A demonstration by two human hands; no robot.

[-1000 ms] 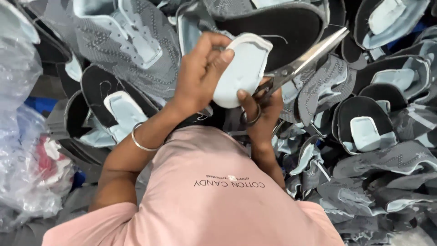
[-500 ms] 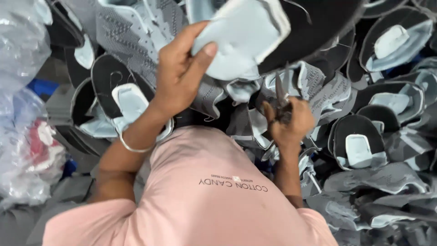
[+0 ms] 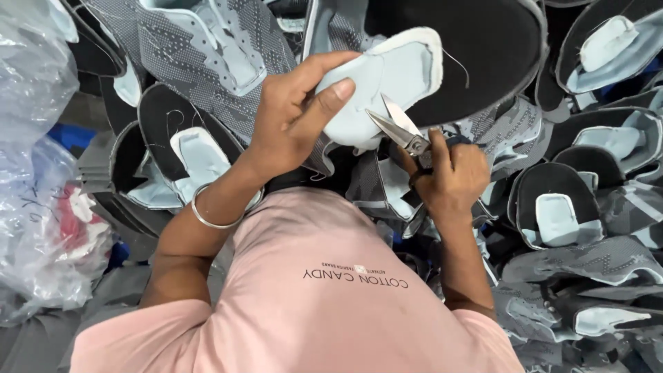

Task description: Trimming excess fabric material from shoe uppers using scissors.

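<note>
My left hand (image 3: 293, 121) grips a shoe upper (image 3: 456, 65) by its pale blue padded tongue, thumb pressed on the padding. The upper is black inside with grey knit edges and is held up above my lap. My right hand (image 3: 452, 176) holds a pair of metal scissors (image 3: 397, 128). Their blades are slightly parted and point up-left at the lower edge of the pale blue tongue. A thin loose thread hangs from the upper near its right side. A metal bangle (image 3: 207, 217) sits on my left wrist.
Piles of grey knit and black shoe uppers (image 3: 573, 207) with pale blue tongues surround me on the right, top and left. Crumpled clear plastic bags (image 3: 41, 207) lie at the left. My pink shirt (image 3: 311, 297) fills the lower middle.
My right hand has risen with the scissors from my lap to the tongue's lower edge. My left hand has turned and lowered the upper a little.
</note>
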